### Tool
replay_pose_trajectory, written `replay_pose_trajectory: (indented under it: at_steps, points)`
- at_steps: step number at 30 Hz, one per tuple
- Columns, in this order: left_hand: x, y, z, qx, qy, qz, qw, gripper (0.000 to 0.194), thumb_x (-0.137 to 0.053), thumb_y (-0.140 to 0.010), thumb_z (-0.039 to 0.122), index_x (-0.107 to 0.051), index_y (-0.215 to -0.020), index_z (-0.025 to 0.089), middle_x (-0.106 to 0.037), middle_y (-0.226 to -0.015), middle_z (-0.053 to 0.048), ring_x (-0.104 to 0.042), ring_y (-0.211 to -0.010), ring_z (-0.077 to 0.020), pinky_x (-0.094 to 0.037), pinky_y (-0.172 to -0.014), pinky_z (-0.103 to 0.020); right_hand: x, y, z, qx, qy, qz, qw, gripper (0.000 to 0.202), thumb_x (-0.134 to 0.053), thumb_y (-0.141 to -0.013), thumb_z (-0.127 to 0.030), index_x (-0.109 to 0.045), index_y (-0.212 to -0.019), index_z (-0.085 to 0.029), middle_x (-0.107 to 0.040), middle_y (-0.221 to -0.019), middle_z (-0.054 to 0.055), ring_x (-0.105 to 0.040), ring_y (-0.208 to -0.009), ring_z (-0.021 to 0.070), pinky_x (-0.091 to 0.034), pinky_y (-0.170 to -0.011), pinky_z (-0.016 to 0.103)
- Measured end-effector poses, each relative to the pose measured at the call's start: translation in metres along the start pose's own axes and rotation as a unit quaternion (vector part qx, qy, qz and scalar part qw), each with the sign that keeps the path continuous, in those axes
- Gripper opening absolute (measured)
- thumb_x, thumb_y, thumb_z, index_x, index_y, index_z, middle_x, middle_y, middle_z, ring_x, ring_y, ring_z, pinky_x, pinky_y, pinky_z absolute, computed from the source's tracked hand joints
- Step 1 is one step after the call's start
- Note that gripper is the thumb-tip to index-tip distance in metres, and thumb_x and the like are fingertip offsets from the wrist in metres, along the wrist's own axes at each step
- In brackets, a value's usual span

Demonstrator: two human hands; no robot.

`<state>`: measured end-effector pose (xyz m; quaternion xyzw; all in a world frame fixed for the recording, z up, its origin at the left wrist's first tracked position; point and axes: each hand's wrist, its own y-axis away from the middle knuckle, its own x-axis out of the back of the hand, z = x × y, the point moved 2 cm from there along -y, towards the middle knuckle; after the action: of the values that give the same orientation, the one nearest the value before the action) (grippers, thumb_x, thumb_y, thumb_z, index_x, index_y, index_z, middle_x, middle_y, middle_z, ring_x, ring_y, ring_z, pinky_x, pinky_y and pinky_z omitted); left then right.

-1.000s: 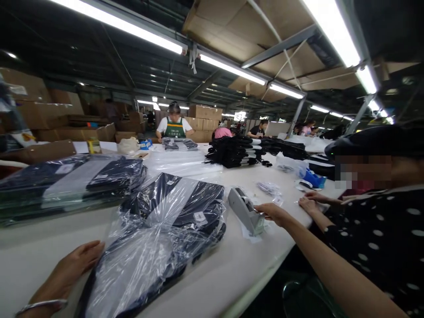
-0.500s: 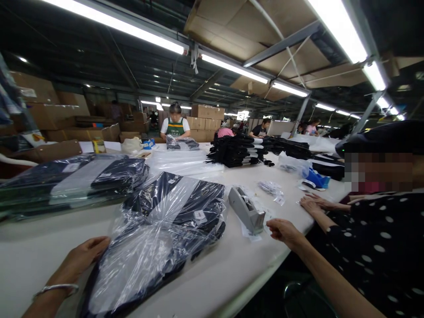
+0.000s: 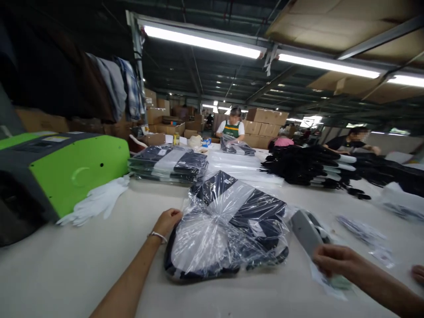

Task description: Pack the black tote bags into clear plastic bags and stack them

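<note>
A dark garment with a pale band lies in a clear plastic bag [image 3: 228, 221] on the white table, its film gathered near the middle. My left hand [image 3: 169, 221] has its fingers closed at the bag's left edge, pinching the plastic. Right of the bag stands a grey tape dispenser [image 3: 306, 232]. My right hand [image 3: 334, 260] is at the dispenser's near end, fingers pressed together; whatever they hold is blurred and hidden.
Bagged garments [image 3: 168, 163] are stacked behind, left. White gloves [image 3: 97, 198] lie beside a green and grey machine [image 3: 82, 172]. Black items [image 3: 298, 165] are piled back right. A person [image 3: 232, 128] stands across the table; another hand [image 3: 418, 274] shows at right.
The view has swung left, bringing the green machine and gloves into sight. My right hand has moved nearer the dispenser's front end. My left hand remains at the bag's edge.
</note>
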<state>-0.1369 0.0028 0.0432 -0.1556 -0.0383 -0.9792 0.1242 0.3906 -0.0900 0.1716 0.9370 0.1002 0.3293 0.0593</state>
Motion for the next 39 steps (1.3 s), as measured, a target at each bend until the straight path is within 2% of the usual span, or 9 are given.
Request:
replay_pose_trajectory:
  at_steps: [3, 7, 12, 17, 23, 26, 29, 35, 39]
  points:
    - [0.0, 0.002, 0.0, -0.003, -0.005, 0.003, 1.0, 0.046, -0.068, -0.061, 0.055, -0.072, -0.083, 0.014, -0.072, -0.073, -0.005, -0.064, -0.071, -0.0205, -0.047, -0.063, -0.029, -0.07, -0.049, -0.083, 0.092, -0.013, -0.215, 0.972, 0.037, -0.069, -0.082, -0.053, -0.072, -0.08, -0.017, -0.067, -0.074, 0.004, -0.058, -0.068, 0.014, -0.048, -0.067, 0.024]
    - [0.001, 0.004, 0.0, -0.006, -0.008, 0.003, 1.0, 0.044, -0.066, -0.065, 0.052, -0.071, -0.086, 0.013, -0.074, -0.08, -0.008, -0.066, -0.075, -0.0218, -0.049, -0.067, -0.03, -0.157, -0.13, -0.159, 0.136, 0.089, -0.329, 0.93, 0.025, -0.067, -0.082, -0.04, -0.072, -0.084, -0.016, -0.069, -0.075, 0.002, -0.06, -0.067, 0.0117, -0.047, -0.065, 0.022]
    - [0.001, 0.005, -0.001, 0.0, -0.014, 0.011, 1.0, 0.033, -0.065, -0.069, 0.043, -0.071, -0.087, 0.016, -0.076, -0.086, -0.008, -0.07, -0.082, -0.023, -0.051, -0.073, -0.03, -0.205, -0.22, -0.175, 0.075, 0.328, -0.291, 0.895, 0.012, -0.072, -0.071, -0.025, -0.069, -0.065, -0.015, -0.065, -0.061, -0.001, -0.059, -0.06, 0.0122, -0.045, -0.058, 0.02]
    - [0.0, 0.009, 0.001, 0.005, -0.015, 0.017, 1.0, 0.03, -0.064, -0.072, 0.039, -0.07, -0.091, 0.017, -0.076, -0.092, -0.009, -0.071, -0.087, -0.0237, -0.052, -0.081, -0.032, -0.218, -0.253, -0.168, 0.045, 0.404, -0.294, 0.865, 0.011, -0.075, -0.059, -0.019, -0.066, -0.053, -0.015, -0.06, -0.051, -0.001, -0.061, -0.058, 0.0154, -0.046, -0.058, 0.023]
    - [0.002, 0.009, 0.0, 0.008, -0.007, 0.0, 1.0, 0.03, -0.061, -0.076, 0.038, -0.069, -0.095, 0.017, -0.075, -0.09, -0.008, -0.07, -0.085, -0.0229, -0.053, -0.079, -0.033, -0.215, -0.257, -0.167, 0.06, 0.39, -0.292, 0.871, 0.011, -0.077, -0.06, -0.019, -0.068, -0.058, -0.013, -0.062, -0.054, 0.001, -0.061, -0.059, 0.017, -0.044, -0.057, 0.024]
    - [0.008, 0.014, 0.011, -0.028, -0.028, 0.055, 0.998, 0.032, -0.058, -0.078, 0.034, -0.067, -0.104, 0.017, -0.072, -0.103, -0.009, -0.068, -0.09, -0.0227, -0.052, -0.082, -0.035, -0.201, -0.244, -0.17, 0.075, 0.332, -0.315, 0.886, 0.016, -0.071, -0.075, -0.028, -0.075, -0.082, -0.014, -0.071, -0.073, 0.004, -0.062, -0.063, 0.0141, -0.045, -0.057, 0.022]
    - [0.012, 0.031, 0.037, -0.117, -0.036, 0.114, 0.986, 0.027, -0.056, -0.082, 0.032, -0.068, -0.103, 0.021, -0.069, -0.109, -0.007, -0.065, -0.098, -0.0219, -0.05, -0.087, -0.035, -0.187, -0.211, -0.175, 0.116, 0.137, -0.361, 0.915, 0.038, -0.063, -0.086, -0.04, -0.07, -0.117, -0.019, -0.072, -0.11, 0.008, -0.065, -0.072, 0.0125, -0.049, -0.062, 0.022]
    - [-0.017, 0.06, 0.073, -0.082, 0.171, -0.115, 0.975, 0.027, -0.067, -0.083, 0.039, -0.069, -0.1, 0.019, -0.072, -0.1, -0.006, -0.065, -0.095, -0.0206, -0.05, -0.088, -0.031, -0.194, -0.135, -0.165, 0.115, -0.228, -0.338, 0.906, 0.064, -0.071, -0.083, -0.033, -0.05, -0.144, -0.031, -0.046, -0.151, 0.011, -0.066, -0.075, 0.0117, -0.049, -0.065, 0.027]
    - [-0.035, 0.063, 0.073, -0.042, 0.271, -0.157, 0.949, 0.034, -0.072, -0.079, 0.039, -0.066, -0.105, 0.017, -0.068, -0.107, -0.008, -0.063, -0.098, -0.0208, -0.049, -0.09, -0.033, -0.206, -0.111, -0.155, 0.097, -0.315, -0.265, 0.906, 0.064, -0.073, -0.081, -0.027, -0.052, -0.142, -0.033, -0.038, -0.157, 0.01, -0.064, -0.073, 0.0102, -0.049, -0.069, 0.029]
